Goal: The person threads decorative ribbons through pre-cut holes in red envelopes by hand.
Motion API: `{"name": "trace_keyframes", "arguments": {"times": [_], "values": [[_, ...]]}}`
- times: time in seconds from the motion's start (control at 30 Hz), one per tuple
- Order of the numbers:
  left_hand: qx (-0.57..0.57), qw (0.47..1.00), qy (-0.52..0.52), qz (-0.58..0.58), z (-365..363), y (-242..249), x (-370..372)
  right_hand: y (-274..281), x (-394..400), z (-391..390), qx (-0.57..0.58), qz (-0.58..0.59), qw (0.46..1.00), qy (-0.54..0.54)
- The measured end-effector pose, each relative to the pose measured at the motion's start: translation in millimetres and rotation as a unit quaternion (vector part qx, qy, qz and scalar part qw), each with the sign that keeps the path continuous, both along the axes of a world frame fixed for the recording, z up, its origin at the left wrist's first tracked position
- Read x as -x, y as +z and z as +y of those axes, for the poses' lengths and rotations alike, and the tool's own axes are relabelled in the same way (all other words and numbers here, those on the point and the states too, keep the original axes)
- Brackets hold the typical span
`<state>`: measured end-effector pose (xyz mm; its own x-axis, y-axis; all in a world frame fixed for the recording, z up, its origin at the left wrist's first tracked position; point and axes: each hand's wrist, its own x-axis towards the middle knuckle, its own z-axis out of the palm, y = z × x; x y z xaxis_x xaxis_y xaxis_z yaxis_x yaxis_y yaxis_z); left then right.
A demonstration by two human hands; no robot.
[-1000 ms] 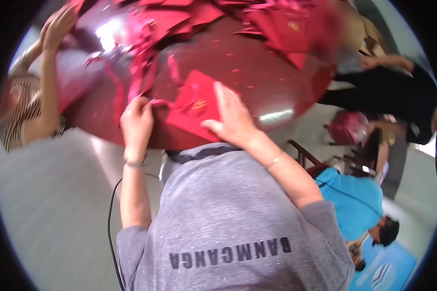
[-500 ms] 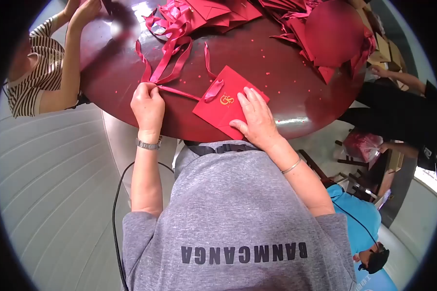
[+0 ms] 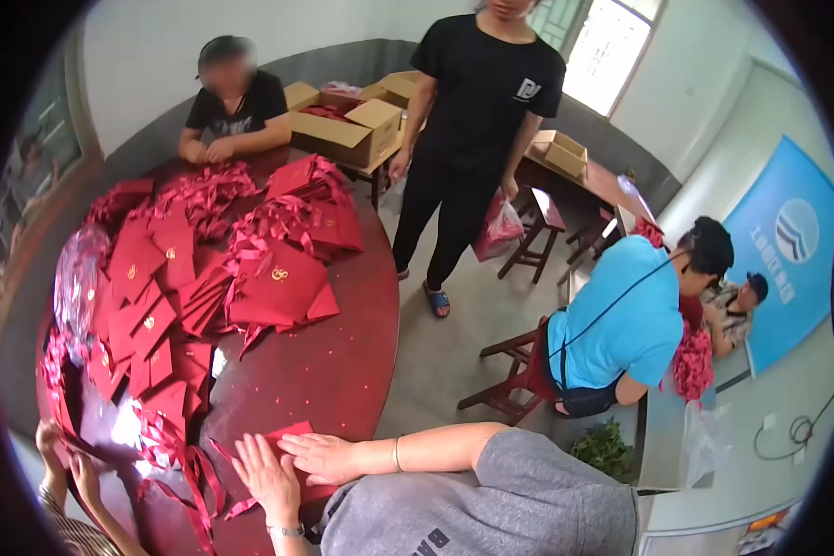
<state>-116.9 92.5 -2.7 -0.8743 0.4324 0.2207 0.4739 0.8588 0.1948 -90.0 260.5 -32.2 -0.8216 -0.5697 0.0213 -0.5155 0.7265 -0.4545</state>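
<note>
1. A red paper bag [image 3: 296, 429] lay at about five o'clock on the round worktop [image 3: 357, 366], mostly hidden beneath the person's hands.
2. The left hand [image 3: 269, 474] was spread, fingers extended; the right hand [image 3: 322, 458] lay palm down, its fingers close together beside the left. Neither appeared to pinch anything.
3. Loose ribbons [image 3: 204, 477] trailed at nine o'clock from that bag, with a large heap of bags [image 3: 283, 283] towards eleven. A co-worker's hands [image 3: 83, 477] were farther out at nine.
4. I judged the step in hand to be pressing or smoothing the bag flat. A next move would call for steady, even palms and ribbon kept from snagging on fingers.
</note>
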Motion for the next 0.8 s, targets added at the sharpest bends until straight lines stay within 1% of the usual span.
{"name": "trace_keyframes", "arguments": {"times": [0.03,0.07,0.13,0.17,0.23,0.37,0.43,0.5,0.53,0.6,0.63,0.67,0.73,0.8], "values": [[-0.007,0.999,0.007,-0.049,-5.7,-8.4,-2.7,-3.5,-2.5,0.9,0.025,0.015,1.000,0.001],[-0.016,0.995,0.014,-0.096,-5.0,-6.3,-3.4,-0.7,-3.0,1.6,0.024,0.024,0.999,-0.005],[0.001,0.996,0.009,-0.089,-7.6,-8.5,-2.1,-2.5,-2.9,-1.1,0.041,-0.027,0.999,-0.001],[0.018,0.996,0.012,-0.090,-7.7,-8.0,-4.5,-2.4,-4.9,-1.0,0.042,-0.024,0.999,-0.005],[0.015,0.996,0.013,-0.088,-7.1,-7.9,-4.9,-2.5,-2.5,-0.1,0.049,-0.041,0.998,0.000],[0.007,0.996,0.015,-0.082,-7.3,-7.9,-4.2,2.6,-3.9,-0.7,0.050,-0.048,0.998,0.001],[0.001,0.997,0.013,-0.081,-12.5,-15.6,-3.9,-9.3,-1.7,-1.4,0.060,-0.012,0.998,-0.001],[-0.059,0.998,0.007,-0.018,-21.9,-32.7,-1.2,-13.2,-2.5,-0.6,0.089,0.029,0.996,-0.006],[-0.078,0.996,0.009,0.052,-26.7,-39.7,-2.9,-13.9,-3.6,1.0,0.107,0.047,0.993,-0.008],[-0.096,0.989,0.034,0.109,-31.0,-40.1,-11.1,-10.2,-2.6,4.5,0.137,0.056,0.989,-0.004],[-0.097,0.988,0.029,0.119,-37.3,-45.2,-15.5,-8.1,-3.4,6.0,0.146,0.033,0.989,-0.008],[-0.108,0.986,0.025,0.122,-38.7,-41.6,-22.8,-18.0,-2.7,4.9,0.154,0.058,0.986,-0.003],[-0.081,0.989,0.073,0.103,-37.5,-30.7,-42.2,-18.2,-2.3,6.4,0.168,0.043,0.985,-0.002],[-0.082,0.990,0.088,0.068,-47.9,-38.8,-51.2,-17.5,-2.1,4.9,0.158,0.038,0.987,-0.004]]}}
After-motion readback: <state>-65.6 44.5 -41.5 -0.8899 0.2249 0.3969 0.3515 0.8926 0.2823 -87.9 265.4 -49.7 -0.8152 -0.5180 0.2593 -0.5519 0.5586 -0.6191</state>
